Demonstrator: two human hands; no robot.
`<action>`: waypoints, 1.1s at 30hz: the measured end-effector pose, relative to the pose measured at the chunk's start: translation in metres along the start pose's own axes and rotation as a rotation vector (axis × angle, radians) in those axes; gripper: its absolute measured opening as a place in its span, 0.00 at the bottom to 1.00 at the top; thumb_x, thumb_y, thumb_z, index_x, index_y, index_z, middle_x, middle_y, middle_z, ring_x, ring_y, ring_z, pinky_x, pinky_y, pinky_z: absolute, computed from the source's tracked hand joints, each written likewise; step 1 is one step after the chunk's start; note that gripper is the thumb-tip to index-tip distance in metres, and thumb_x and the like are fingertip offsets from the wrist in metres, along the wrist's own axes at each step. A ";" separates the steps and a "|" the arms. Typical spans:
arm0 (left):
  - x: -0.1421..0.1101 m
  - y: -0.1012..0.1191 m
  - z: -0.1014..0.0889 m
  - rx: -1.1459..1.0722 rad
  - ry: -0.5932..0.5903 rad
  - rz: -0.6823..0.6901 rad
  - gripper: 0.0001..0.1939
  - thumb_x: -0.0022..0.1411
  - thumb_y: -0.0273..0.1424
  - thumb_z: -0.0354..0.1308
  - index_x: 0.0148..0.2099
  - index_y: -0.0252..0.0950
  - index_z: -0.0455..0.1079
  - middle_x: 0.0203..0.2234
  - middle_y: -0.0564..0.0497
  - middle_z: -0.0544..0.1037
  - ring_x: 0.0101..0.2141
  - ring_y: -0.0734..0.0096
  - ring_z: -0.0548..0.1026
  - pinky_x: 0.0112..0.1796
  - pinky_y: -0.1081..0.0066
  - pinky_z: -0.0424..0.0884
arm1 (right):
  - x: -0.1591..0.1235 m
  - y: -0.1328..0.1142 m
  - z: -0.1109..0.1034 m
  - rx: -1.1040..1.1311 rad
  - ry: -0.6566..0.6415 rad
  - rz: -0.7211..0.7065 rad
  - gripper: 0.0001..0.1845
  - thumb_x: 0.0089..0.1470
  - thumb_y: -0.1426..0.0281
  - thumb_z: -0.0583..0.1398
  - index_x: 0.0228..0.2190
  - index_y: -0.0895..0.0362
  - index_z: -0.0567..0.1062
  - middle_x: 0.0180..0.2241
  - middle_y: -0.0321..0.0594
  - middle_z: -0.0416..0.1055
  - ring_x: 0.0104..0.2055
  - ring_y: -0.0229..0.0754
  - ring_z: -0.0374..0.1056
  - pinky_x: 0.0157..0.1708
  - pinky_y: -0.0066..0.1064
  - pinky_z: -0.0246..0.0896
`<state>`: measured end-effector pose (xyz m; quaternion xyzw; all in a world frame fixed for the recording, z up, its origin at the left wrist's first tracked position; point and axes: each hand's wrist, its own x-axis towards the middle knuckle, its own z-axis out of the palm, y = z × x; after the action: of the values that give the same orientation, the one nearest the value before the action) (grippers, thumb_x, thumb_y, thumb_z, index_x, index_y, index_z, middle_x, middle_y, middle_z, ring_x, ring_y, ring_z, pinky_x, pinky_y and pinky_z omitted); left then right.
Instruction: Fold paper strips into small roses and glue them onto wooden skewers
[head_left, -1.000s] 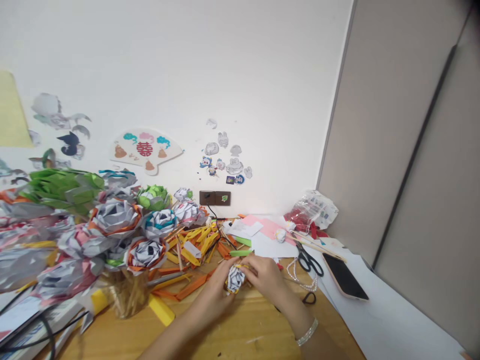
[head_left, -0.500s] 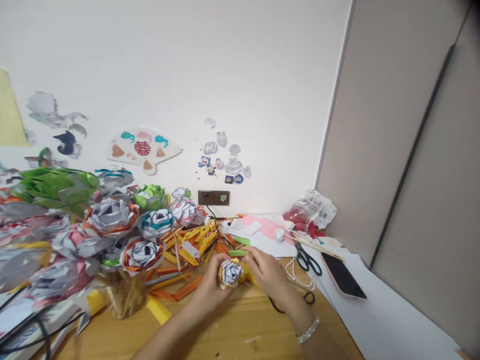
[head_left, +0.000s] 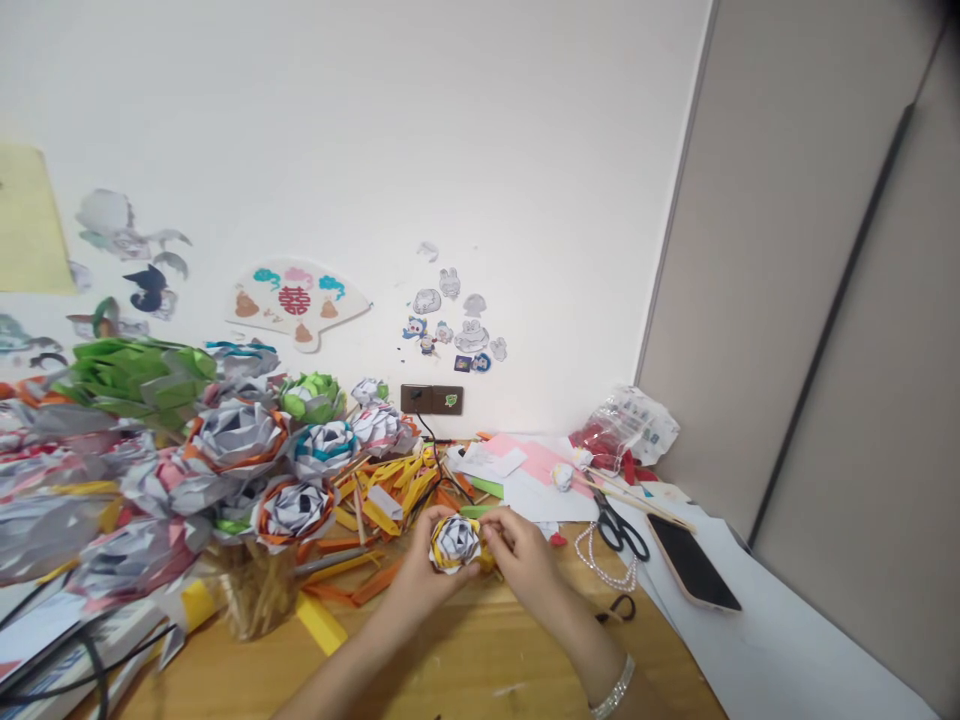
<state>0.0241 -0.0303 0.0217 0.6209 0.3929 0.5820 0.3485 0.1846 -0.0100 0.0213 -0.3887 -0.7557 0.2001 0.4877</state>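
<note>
A small paper rose [head_left: 454,542], white with black print and yellow edges, sits between both of my hands above the wooden desk [head_left: 480,660]. My left hand [head_left: 424,575] cups it from the left and below, fingers curled round it. From the right, my right hand [head_left: 519,558] pinches its edge, a beaded bracelet on that wrist. A heap of folded yellow and orange paper strips [head_left: 382,500] lies just behind the hands.
A bunch of finished paper roses [head_left: 225,450] fills the left. Black scissors [head_left: 619,528], a bead string [head_left: 596,560], a phone [head_left: 691,563] and a plastic bag [head_left: 626,425] lie at the right. Pink and white sheets [head_left: 525,465] sit by the wall socket [head_left: 431,400].
The rose has turned in my hands, so its open face now looks up, and both hands have shifted slightly left and away from me.
</note>
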 end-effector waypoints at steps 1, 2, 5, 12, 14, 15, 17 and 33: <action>0.001 -0.002 0.000 -0.006 0.014 0.001 0.26 0.40 0.32 0.66 0.41 0.39 0.58 0.33 0.53 0.68 0.36 0.64 0.71 0.39 0.66 0.68 | 0.000 0.001 0.002 0.007 0.018 0.004 0.09 0.54 0.68 0.54 0.34 0.55 0.73 0.31 0.38 0.73 0.30 0.40 0.69 0.29 0.27 0.61; 0.002 -0.003 -0.001 -0.021 0.019 -0.006 0.26 0.40 0.33 0.66 0.41 0.39 0.59 0.34 0.52 0.69 0.37 0.63 0.71 0.40 0.65 0.67 | 0.000 0.001 0.004 0.016 0.037 0.009 0.09 0.54 0.68 0.54 0.34 0.55 0.73 0.30 0.38 0.73 0.30 0.40 0.68 0.29 0.27 0.61; 0.004 -0.005 -0.001 -0.097 0.001 -0.052 0.29 0.40 0.35 0.67 0.46 0.37 0.61 0.39 0.47 0.71 0.43 0.59 0.71 0.45 0.63 0.66 | 0.000 0.002 0.010 0.056 0.082 0.028 0.08 0.53 0.69 0.53 0.32 0.56 0.72 0.28 0.38 0.72 0.29 0.40 0.68 0.27 0.27 0.61; 0.001 -0.006 0.003 -0.037 0.152 -0.030 0.29 0.37 0.31 0.67 0.43 0.38 0.59 0.35 0.51 0.70 0.37 0.62 0.72 0.40 0.64 0.68 | -0.005 -0.004 0.022 0.113 0.073 0.053 0.08 0.53 0.69 0.52 0.28 0.57 0.70 0.25 0.37 0.70 0.26 0.39 0.66 0.25 0.27 0.60; 0.000 -0.007 0.002 0.006 0.195 -0.008 0.28 0.37 0.30 0.66 0.41 0.39 0.58 0.32 0.54 0.68 0.34 0.65 0.72 0.37 0.66 0.68 | -0.006 -0.006 0.024 0.130 0.056 0.064 0.08 0.53 0.68 0.53 0.27 0.57 0.70 0.24 0.36 0.69 0.25 0.39 0.65 0.24 0.27 0.59; 0.001 -0.007 0.001 0.023 0.202 0.003 0.28 0.37 0.30 0.66 0.41 0.39 0.57 0.32 0.55 0.67 0.33 0.66 0.71 0.36 0.67 0.68 | -0.006 -0.007 0.024 0.137 0.046 0.073 0.08 0.53 0.68 0.53 0.27 0.57 0.69 0.23 0.36 0.69 0.24 0.39 0.65 0.24 0.27 0.59; 0.001 -0.006 -0.002 0.044 0.177 0.018 0.27 0.37 0.30 0.66 0.40 0.39 0.57 0.31 0.55 0.67 0.32 0.67 0.71 0.35 0.68 0.68 | -0.005 -0.008 0.022 0.139 0.024 0.082 0.09 0.53 0.68 0.53 0.26 0.57 0.69 0.21 0.35 0.68 0.23 0.38 0.64 0.23 0.26 0.58; -0.005 0.002 0.002 0.008 -0.008 0.036 0.22 0.42 0.24 0.61 0.42 0.38 0.61 0.33 0.51 0.70 0.34 0.65 0.71 0.35 0.69 0.67 | -0.002 -0.022 -0.003 -0.086 0.071 -0.210 0.05 0.53 0.72 0.57 0.32 0.55 0.73 0.31 0.39 0.73 0.36 0.42 0.68 0.35 0.31 0.62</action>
<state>0.0266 -0.0353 0.0214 0.6315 0.3826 0.5843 0.3367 0.1789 -0.0253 0.0359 -0.3347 -0.7825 0.1015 0.5152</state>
